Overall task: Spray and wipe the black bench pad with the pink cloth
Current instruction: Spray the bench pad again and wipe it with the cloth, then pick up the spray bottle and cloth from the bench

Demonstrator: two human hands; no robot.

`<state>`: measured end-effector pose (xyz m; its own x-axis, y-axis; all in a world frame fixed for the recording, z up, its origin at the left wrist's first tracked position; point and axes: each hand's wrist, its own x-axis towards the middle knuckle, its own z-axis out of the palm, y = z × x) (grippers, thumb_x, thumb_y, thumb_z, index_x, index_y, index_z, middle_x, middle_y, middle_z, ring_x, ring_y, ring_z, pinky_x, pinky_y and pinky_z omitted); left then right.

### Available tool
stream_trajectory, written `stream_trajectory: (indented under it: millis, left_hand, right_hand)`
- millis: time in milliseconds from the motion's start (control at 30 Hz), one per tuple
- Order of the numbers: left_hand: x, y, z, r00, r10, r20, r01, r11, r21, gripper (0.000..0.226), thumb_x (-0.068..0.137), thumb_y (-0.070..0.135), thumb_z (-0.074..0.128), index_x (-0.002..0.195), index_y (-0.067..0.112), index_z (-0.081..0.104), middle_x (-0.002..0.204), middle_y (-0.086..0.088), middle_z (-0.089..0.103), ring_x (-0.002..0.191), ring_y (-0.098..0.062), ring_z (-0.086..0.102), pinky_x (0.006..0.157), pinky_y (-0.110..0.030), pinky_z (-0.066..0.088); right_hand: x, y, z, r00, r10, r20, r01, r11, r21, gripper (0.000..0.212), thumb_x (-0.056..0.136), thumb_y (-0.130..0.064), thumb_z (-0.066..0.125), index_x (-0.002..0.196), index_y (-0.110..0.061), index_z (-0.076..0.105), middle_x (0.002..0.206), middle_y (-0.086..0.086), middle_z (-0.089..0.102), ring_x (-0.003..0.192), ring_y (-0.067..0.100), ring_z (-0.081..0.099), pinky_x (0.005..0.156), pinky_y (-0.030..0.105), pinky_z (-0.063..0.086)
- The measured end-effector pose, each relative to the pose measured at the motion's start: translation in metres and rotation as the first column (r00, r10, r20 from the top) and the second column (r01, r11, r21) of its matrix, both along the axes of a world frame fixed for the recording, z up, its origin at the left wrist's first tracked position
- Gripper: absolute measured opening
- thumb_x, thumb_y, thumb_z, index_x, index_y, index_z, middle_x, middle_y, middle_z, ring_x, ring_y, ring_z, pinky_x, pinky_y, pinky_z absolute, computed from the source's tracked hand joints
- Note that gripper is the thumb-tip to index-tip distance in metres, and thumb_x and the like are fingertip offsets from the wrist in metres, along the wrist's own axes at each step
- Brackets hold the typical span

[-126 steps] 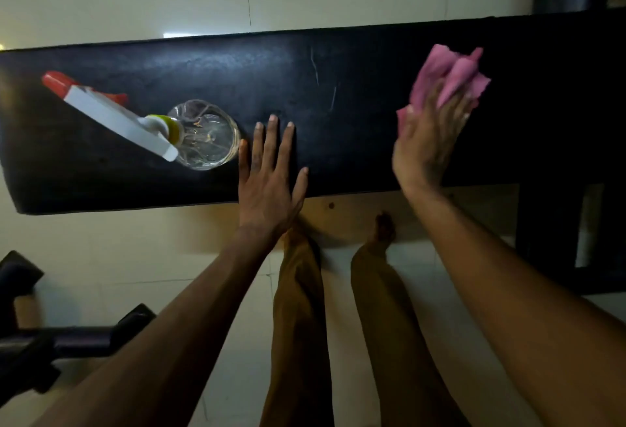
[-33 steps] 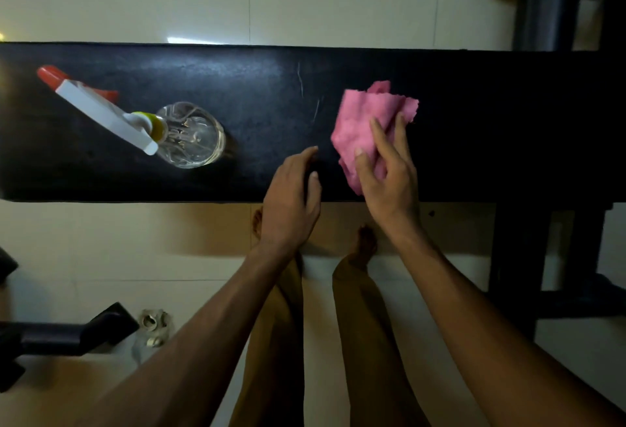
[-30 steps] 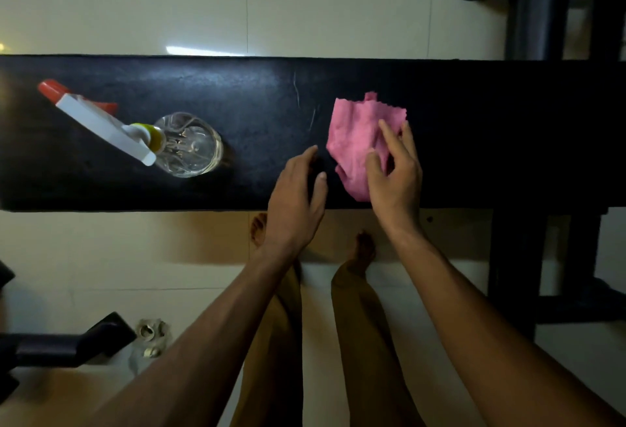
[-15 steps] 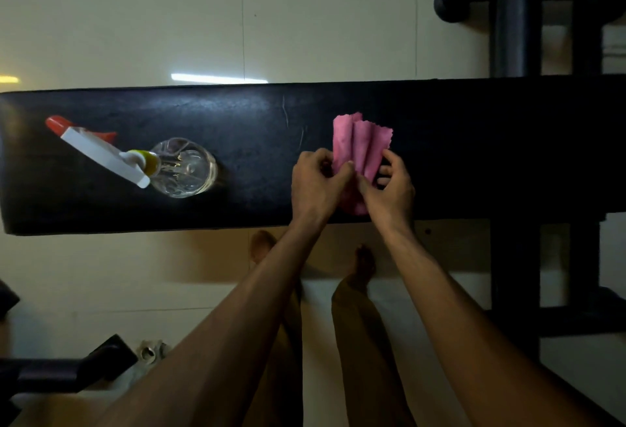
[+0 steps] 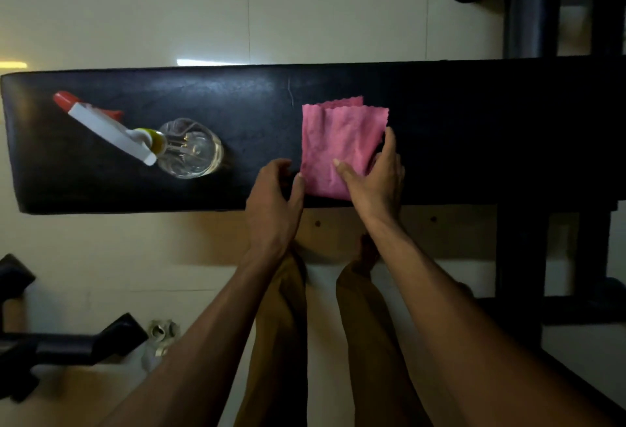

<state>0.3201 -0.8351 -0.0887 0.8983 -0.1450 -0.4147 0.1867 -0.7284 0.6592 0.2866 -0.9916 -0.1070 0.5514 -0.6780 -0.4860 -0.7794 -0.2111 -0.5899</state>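
Note:
The black bench pad (image 5: 474,128) runs across the view. On it, near the middle, the pink cloth (image 5: 338,135) lies folded into a flat rectangle. My right hand (image 5: 376,176) rests on the cloth's near right corner, thumb on top and fingers along its right edge. My left hand (image 5: 274,193) sits at the pad's near edge, its thumb touching the cloth's lower left edge, fingers curled. A clear spray bottle (image 5: 189,150) with a white trigger head and red nozzle stands on the pad to the left.
Black frame tubes (image 5: 528,3) of gym equipment rise at the right behind the pad. Another black bar (image 5: 67,345) lies on the pale tiled floor at lower left. My legs in brown trousers (image 5: 281,342) stand below the pad's near edge.
The cloth went from a loose bunch wiped leftward by my right hand to a flat folded rectangle. My left hand joined in handling it half a second ago and now sits at its left edge.

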Motion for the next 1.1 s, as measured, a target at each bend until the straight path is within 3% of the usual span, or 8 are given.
stream_trajectory:
  millis: [200,333,467,567,667,800,933,1100]
  left_hand:
    - [-0.017,0.056,0.021,0.972,0.234,-0.01,-0.234,0.972,-0.009,0.024,0.1,0.031,0.057,0.122,0.022,0.06,0.111,0.007,0.065,0.099,-0.004,0.062,0.09,-0.038,0.056]
    - [-0.006,0.091,0.033,0.893,0.448,0.049,-0.447,0.894,-0.037,0.041,0.098,0.035,0.06,0.136,0.025,0.047,0.128,0.005,0.054,0.11,-0.008,0.057,0.096,-0.042,0.055]
    - [0.029,0.106,0.041,0.839,0.531,0.116,-0.513,0.844,-0.155,0.08,0.095,0.039,0.066,0.158,0.025,0.019,0.158,0.0,0.025,0.136,-0.004,0.038,0.115,-0.039,0.042]
    - [0.06,0.109,0.046,0.899,0.414,0.144,-0.38,0.899,-0.218,0.086,0.091,0.042,0.071,0.158,0.023,0.02,0.158,-0.001,0.03,0.143,-0.01,0.036,0.114,-0.035,0.043]
    - [0.081,0.105,0.049,0.935,0.327,0.136,-0.289,0.927,-0.239,0.082,0.091,0.037,0.072,0.156,0.026,0.024,0.147,0.008,0.046,0.129,0.005,0.046,0.103,-0.026,0.05]
    - [0.093,0.104,0.041,0.955,0.295,0.025,-0.285,0.939,-0.192,0.07,0.089,0.04,0.074,0.148,0.032,0.037,0.129,0.009,0.059,0.12,-0.011,0.057,0.099,-0.034,0.051]
    - [0.094,0.104,0.037,0.946,0.323,0.012,-0.316,0.934,-0.169,0.025,0.089,0.036,0.074,0.111,0.034,0.061,0.107,0.014,0.067,0.101,-0.003,0.065,0.087,-0.032,0.058]
    - [0.073,0.108,0.052,0.943,0.329,0.044,-0.316,0.931,-0.184,0.033,0.09,0.038,0.072,0.119,0.024,0.064,0.107,0.013,0.068,0.1,-0.004,0.067,0.085,-0.034,0.06]
  right_hand:
    - [0.024,0.012,-0.006,0.995,-0.077,-0.067,0.075,0.997,-0.034,0.057,0.084,-0.023,0.077,0.135,-0.019,0.051,0.134,0.004,0.057,0.122,0.025,0.058,0.094,0.038,0.052]
    - [0.032,0.02,-0.006,0.997,0.013,-0.082,-0.02,0.996,-0.084,0.027,0.089,-0.02,0.07,0.112,-0.018,0.058,0.123,0.003,0.052,0.111,0.023,0.058,0.087,0.037,0.054]
    - [0.038,0.027,0.001,0.999,-0.014,-0.052,0.01,0.998,-0.06,0.034,0.091,-0.018,0.067,0.12,-0.022,0.05,0.124,0.004,0.06,0.111,0.026,0.064,0.082,0.043,0.06]
    - [0.045,0.028,0.01,1.0,-0.016,0.003,0.016,0.999,0.035,0.056,0.09,-0.013,0.069,0.137,-0.03,0.043,0.138,0.004,0.055,0.12,0.025,0.06,0.079,0.036,0.057]
    - [0.048,0.028,0.02,0.999,0.007,0.038,-0.012,0.992,0.123,0.073,0.088,-0.009,0.072,0.148,-0.031,0.037,0.149,0.002,0.048,0.131,0.025,0.052,0.094,0.043,0.053]
    - [0.047,0.03,0.03,0.999,-0.006,0.053,-0.005,0.976,0.216,0.071,0.087,-0.009,0.074,0.148,-0.024,0.042,0.146,0.004,0.05,0.131,0.024,0.052,0.104,0.045,0.05]
    - [0.043,0.034,0.037,0.997,0.032,0.076,-0.048,0.975,0.218,0.066,0.088,-0.009,0.073,0.146,-0.02,0.045,0.144,0.005,0.052,0.131,0.024,0.052,0.099,0.037,0.048]
    - [0.041,0.041,0.052,0.99,0.042,0.135,-0.074,0.967,0.243,0.065,0.088,-0.009,0.072,0.146,-0.021,0.044,0.144,0.004,0.051,0.125,0.017,0.051,0.09,0.028,0.048]
